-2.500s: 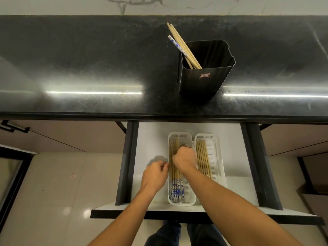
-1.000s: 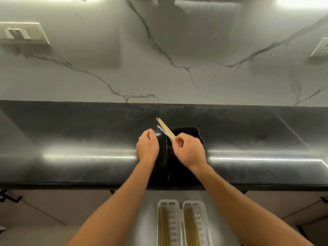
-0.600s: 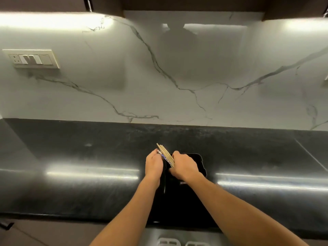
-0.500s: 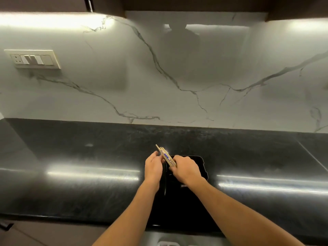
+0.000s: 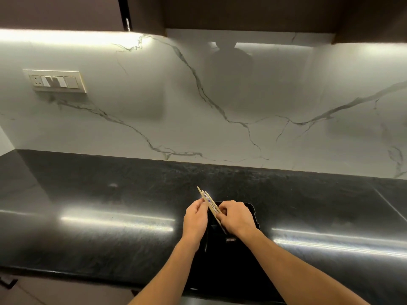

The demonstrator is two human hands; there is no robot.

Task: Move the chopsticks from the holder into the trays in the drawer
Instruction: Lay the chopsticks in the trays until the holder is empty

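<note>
A black chopstick holder (image 5: 251,219) stands on the dark countertop (image 5: 110,216) near its front edge. A small bundle of wooden chopsticks (image 5: 208,201), one with a blue pattern, sticks up and to the left out of the holder. My right hand (image 5: 236,219) grips the bundle low down, over the holder's mouth. My left hand (image 5: 196,219) is at the bundle's left side, fingertips pinching the sticks higher up. The drawer and its trays are out of view below the frame.
A white marble backsplash (image 5: 220,102) rises behind the counter, with a switch plate (image 5: 55,81) at the left. Dark upper cabinets (image 5: 242,12) hang overhead. Cabinet fronts (image 5: 55,291) show under the counter edge at lower left.
Both hands left the drawer trays and rose to the holder. The view tilted up, so the trays dropped out of sight. My right hand took the chopsticks and my left hand joined it.
</note>
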